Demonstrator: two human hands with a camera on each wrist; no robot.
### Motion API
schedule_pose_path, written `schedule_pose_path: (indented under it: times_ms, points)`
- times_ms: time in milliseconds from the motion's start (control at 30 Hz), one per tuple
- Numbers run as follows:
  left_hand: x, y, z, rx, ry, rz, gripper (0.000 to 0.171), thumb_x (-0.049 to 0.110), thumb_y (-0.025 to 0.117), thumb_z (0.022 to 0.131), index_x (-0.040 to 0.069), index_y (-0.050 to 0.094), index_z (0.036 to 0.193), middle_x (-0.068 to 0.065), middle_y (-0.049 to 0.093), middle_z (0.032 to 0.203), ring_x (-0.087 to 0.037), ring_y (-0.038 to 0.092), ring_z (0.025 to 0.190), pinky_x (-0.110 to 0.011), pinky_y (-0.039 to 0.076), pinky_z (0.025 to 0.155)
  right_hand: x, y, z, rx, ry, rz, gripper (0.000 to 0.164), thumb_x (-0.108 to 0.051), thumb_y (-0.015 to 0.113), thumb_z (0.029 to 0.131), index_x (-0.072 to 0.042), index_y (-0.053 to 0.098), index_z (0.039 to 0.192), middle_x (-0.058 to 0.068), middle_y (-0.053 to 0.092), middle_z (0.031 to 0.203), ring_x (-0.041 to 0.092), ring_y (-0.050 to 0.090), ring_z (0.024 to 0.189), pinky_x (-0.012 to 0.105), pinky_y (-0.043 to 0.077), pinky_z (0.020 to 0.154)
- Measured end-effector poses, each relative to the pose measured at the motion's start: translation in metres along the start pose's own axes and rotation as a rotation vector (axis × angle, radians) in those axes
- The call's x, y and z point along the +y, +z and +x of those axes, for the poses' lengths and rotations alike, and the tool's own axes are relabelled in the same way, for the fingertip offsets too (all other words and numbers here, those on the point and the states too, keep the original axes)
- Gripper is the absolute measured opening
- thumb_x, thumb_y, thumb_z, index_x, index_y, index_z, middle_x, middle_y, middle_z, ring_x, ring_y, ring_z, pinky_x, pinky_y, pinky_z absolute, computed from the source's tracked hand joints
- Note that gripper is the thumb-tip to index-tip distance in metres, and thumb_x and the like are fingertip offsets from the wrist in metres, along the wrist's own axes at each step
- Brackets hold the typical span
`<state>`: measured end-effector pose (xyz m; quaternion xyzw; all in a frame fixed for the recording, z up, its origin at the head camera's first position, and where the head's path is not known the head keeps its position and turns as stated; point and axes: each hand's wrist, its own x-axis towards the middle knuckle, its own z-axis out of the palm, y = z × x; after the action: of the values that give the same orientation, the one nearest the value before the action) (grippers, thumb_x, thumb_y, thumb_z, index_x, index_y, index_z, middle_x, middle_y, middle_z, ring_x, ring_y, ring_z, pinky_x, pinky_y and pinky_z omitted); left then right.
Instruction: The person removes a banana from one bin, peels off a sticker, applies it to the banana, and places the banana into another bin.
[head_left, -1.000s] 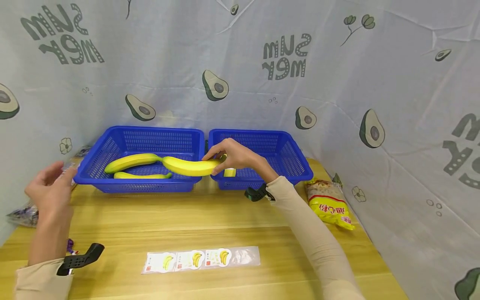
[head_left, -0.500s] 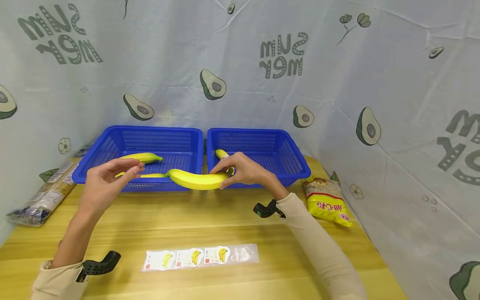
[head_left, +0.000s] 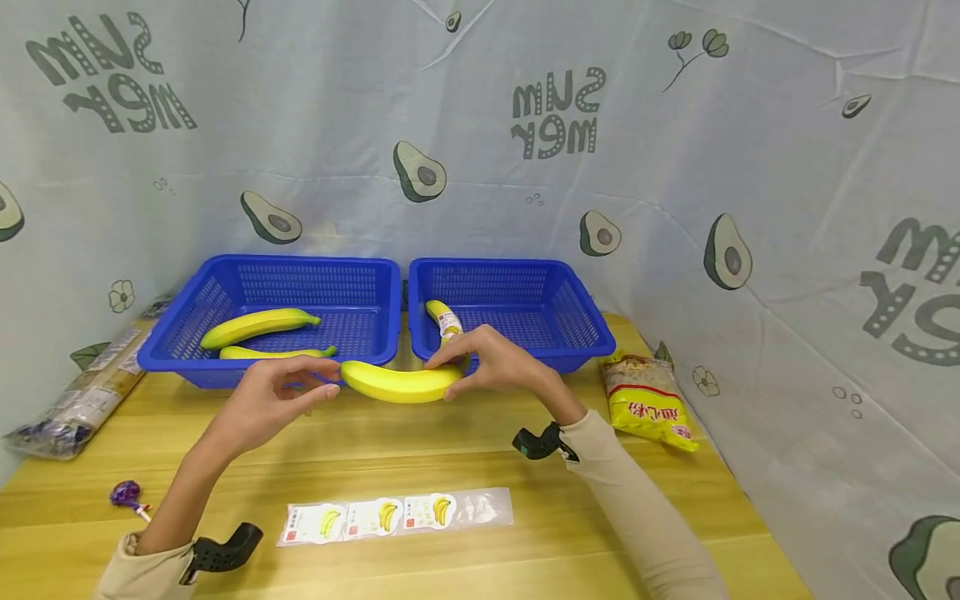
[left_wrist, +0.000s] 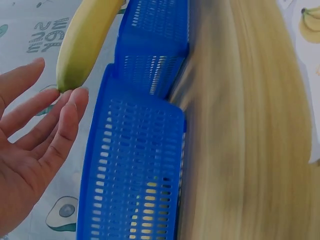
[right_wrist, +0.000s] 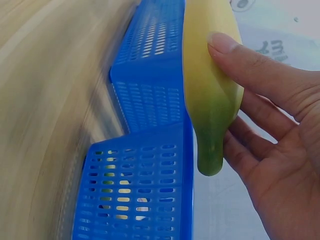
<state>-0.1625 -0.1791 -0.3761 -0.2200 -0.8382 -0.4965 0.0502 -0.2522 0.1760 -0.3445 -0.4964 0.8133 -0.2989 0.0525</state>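
Note:
My right hand grips a yellow banana near its green stem, thumb on one side and fingers behind, as the right wrist view shows. The banana is held level in front of the two baskets. At its other, greenish tip is my left hand, fingers spread and loosely bent, fingertips right at the end of the fruit. Two more bananas lie in the left blue basket, one behind the other. The right blue basket holds a banana with a label band, partly hidden by my right hand.
On the table lies a clear strip of banana stickers. A wrapped lollipop sits by my left forearm. A long plastic package is at the left, a yellow bag at the right. A printed curtain hangs behind.
My left hand has come in from the far left to the banana's tip. My right hand has brought the banana down and nearer, uncovering the labelled banana in the right basket.

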Motion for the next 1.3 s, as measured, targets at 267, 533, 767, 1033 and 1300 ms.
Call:
schedule_pose_path:
  times_ms: [267, 533, 767, 1033, 1300]
  points:
    - [-0.001, 0.013, 0.001, 0.007, -0.023, -0.032, 0.042, 0.007, 0.077, 0.101, -0.007, 0.065, 0.139, -0.014, 0.077, 0.109, -0.01, 0.074, 0.087, -0.034, 0.065, 0.068, -0.005, 0.007, -0.008, 0.002, -0.025, 0.017, 0.043, -0.007, 0.093, 0.084, -0.005, 0.08, 0.125, 0.007, 0.08, 0.121, 0.019, 0.074, 0.114, 0.029, 0.06, 0.099]
    - [-0.001, 0.012, 0.006, -0.058, -0.012, -0.005, 0.025, 0.007, 0.079, 0.099, -0.006, 0.074, 0.12, -0.011, 0.077, 0.098, -0.013, 0.074, 0.079, -0.038, 0.066, 0.066, -0.01, 0.014, -0.013, -0.014, -0.034, 0.009, 0.042, -0.008, 0.093, 0.084, -0.005, 0.08, 0.123, 0.007, 0.08, 0.12, 0.019, 0.074, 0.113, 0.028, 0.06, 0.099]
    - [-0.007, 0.013, 0.01, -0.153, -0.045, 0.042, 0.023, 0.011, 0.08, 0.099, -0.005, 0.076, 0.115, -0.01, 0.077, 0.094, -0.031, 0.076, 0.081, -0.039, 0.067, 0.069, -0.004, 0.025, -0.016, -0.029, -0.008, 0.008, 0.043, -0.008, 0.094, 0.082, -0.003, 0.081, 0.122, 0.009, 0.08, 0.119, 0.021, 0.074, 0.113, 0.027, 0.059, 0.099]
    - [-0.021, 0.02, 0.013, -0.199, -0.041, 0.034, 0.019, 0.011, 0.082, 0.097, -0.003, 0.077, 0.109, -0.007, 0.076, 0.09, -0.024, 0.075, 0.078, -0.035, 0.065, 0.068, 0.006, 0.04, -0.02, -0.023, 0.011, 0.009, 0.044, -0.009, 0.096, 0.081, -0.003, 0.081, 0.121, 0.009, 0.081, 0.117, 0.021, 0.075, 0.109, 0.03, 0.061, 0.098]
    - [-0.032, 0.025, 0.013, -0.25, -0.058, 0.057, 0.023, 0.014, 0.084, 0.096, -0.004, 0.076, 0.109, -0.002, 0.075, 0.092, -0.015, 0.072, 0.082, -0.027, 0.062, 0.073, 0.017, 0.054, -0.023, -0.015, 0.004, -0.013, 0.043, -0.011, 0.096, 0.08, -0.003, 0.081, 0.12, 0.007, 0.081, 0.116, 0.018, 0.075, 0.11, 0.031, 0.061, 0.098]
